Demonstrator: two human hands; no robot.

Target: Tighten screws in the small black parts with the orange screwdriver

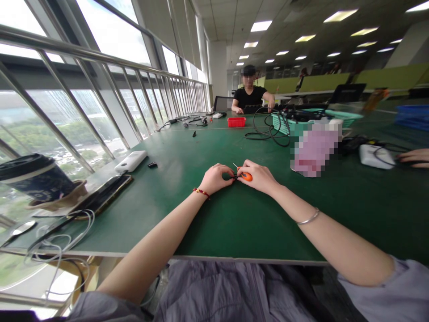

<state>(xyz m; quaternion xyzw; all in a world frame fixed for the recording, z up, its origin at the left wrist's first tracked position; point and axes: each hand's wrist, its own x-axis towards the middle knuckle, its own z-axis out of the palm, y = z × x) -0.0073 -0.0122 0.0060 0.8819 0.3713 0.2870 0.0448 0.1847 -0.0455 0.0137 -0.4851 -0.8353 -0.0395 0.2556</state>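
My left hand (218, 178) is closed in a pinch over the green table (201, 237), its fingertips on a small black part (235, 177) that is too small to name. Close beside it, my right hand (258, 177) is wrapped around a screwdriver with an orange handle (247, 176). The thin metal shaft points up and to the left, away from the black part. My right fingertips also meet the black part, partly hiding it.
Left stand a coffee cup (40, 179), a phone (105, 196), tangled white cables (67, 241), a white device (131, 161) and a small black piece (152, 165). Ahead are a red tray (236, 122), a teal basket (280, 125) and a seated person (254, 96). Another person's hand (414, 157) is right.
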